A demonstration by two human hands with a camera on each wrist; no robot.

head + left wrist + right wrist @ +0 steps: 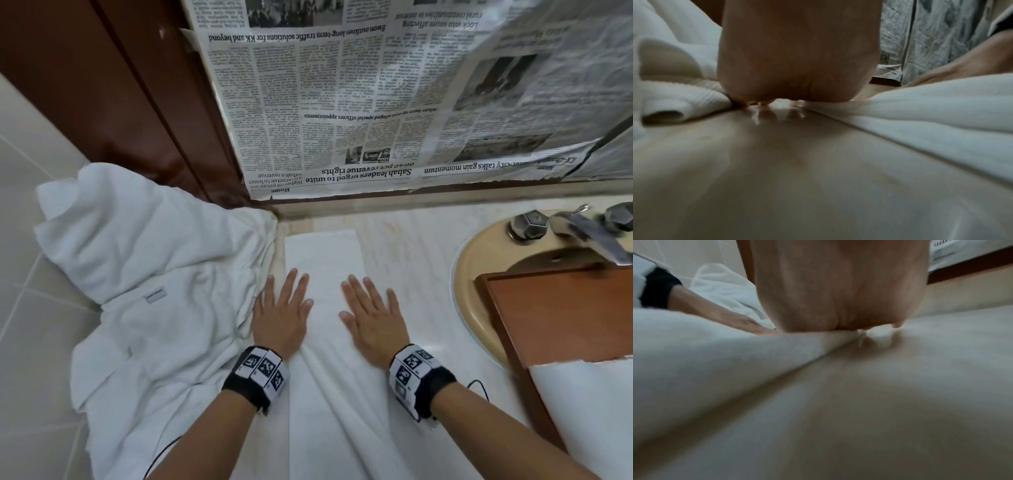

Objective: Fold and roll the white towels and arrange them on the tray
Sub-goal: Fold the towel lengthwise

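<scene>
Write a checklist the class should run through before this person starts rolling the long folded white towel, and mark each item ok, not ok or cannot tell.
1. Long folded white towel lies flat at its far end: ok.
2. Near end is smooth: not ok, creases run between the wrists.
3. Both hands flat on it: ok, left hand and right hand press with straight fingers.
4. Heap of loose white towels is clear of the strip: not ok, it touches the left edge.
5. Brown wooden tray has room: ok, bare wood shows beyond the white item at its near end.
6. Towel edges line up underneath: cannot tell.
</scene>
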